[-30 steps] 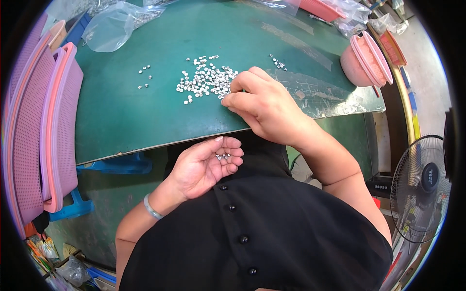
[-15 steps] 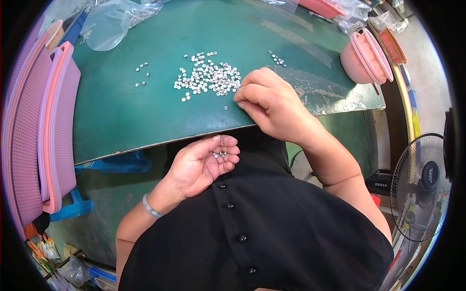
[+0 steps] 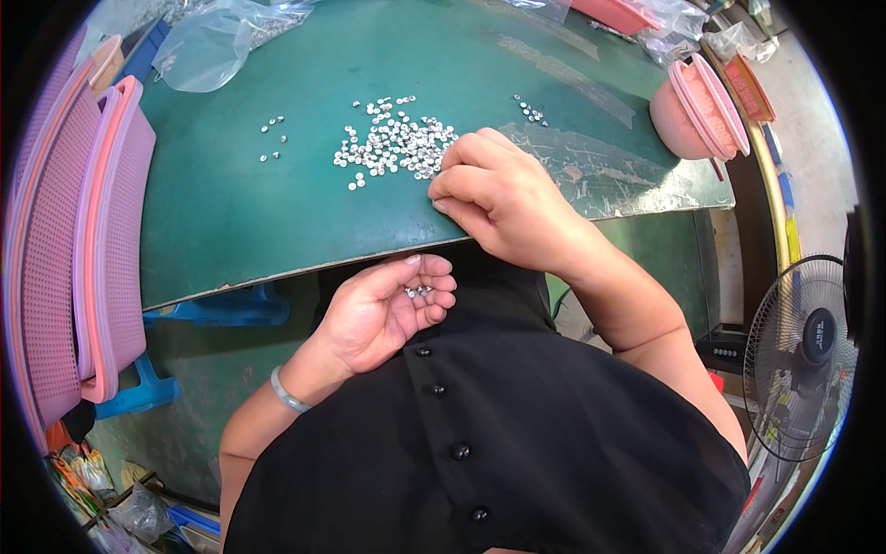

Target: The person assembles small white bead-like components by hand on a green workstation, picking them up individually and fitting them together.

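Note:
A loose heap of small round silvery pieces, like rhinestones (image 3: pixel 392 143), lies on the green tabletop (image 3: pixel 249 212). At the heap's near right edge, my right hand (image 3: pixel 494 189) rests with thumb and fingers pinched together low over the table. Its fingertips cover the spot beneath them, and whatever they pinch is hidden. My left hand (image 3: pixel 383 309) is held palm up, just off the table's front edge and close to my body. Its curled fingers cup several of the same pieces (image 3: pixel 418 292). A few more lie apart on the table, to the left and the far right of the heap.
Pink and purple perforated baskets (image 3: pixel 120 222) stand on edge at the left. Clear plastic bags (image 3: pixel 208 46) lie at the far left, and a pink round basket (image 3: pixel 688 111) sits at the table's right end. Beyond my right arm is a fan (image 3: pixel 798 355).
My right hand has moved slightly left and nearer, onto the spot where a single loose piece lay; that piece no longer shows. My left hand has stayed in place, cupping its pieces.

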Action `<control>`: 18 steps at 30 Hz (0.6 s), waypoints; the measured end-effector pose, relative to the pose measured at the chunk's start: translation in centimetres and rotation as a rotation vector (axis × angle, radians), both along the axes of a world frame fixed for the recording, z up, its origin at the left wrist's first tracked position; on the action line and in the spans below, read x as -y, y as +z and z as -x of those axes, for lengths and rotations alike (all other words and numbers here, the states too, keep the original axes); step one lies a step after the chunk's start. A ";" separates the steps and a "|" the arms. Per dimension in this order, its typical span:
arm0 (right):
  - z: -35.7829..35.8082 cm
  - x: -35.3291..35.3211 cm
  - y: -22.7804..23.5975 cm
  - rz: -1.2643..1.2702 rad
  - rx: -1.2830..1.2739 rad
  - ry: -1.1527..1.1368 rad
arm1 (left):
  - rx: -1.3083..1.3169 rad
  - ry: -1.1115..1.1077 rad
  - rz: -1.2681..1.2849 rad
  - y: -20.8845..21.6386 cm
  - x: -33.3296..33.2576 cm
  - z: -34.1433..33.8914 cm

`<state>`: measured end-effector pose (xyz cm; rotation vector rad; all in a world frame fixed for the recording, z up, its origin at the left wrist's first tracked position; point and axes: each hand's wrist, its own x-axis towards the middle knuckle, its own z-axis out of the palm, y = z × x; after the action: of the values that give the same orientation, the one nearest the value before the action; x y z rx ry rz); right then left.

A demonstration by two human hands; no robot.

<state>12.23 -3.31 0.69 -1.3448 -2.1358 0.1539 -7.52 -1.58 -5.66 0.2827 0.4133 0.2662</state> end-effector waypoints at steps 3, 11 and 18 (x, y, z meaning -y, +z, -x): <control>0.2 -0.1 0.1 0.001 0.004 0.005 | -0.002 0.001 0.005 0.1 0.0 0.0; -0.4 0.3 0.3 -0.004 0.053 0.079 | -0.005 0.013 -0.016 0.3 0.0 0.2; -0.7 1.0 0.5 0.016 0.005 0.101 | 0.004 0.004 -0.013 0.2 0.1 0.0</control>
<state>12.93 -4.34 1.18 -1.2473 -2.2118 0.2091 -7.52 -1.67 -5.45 0.2937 0.4088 0.2734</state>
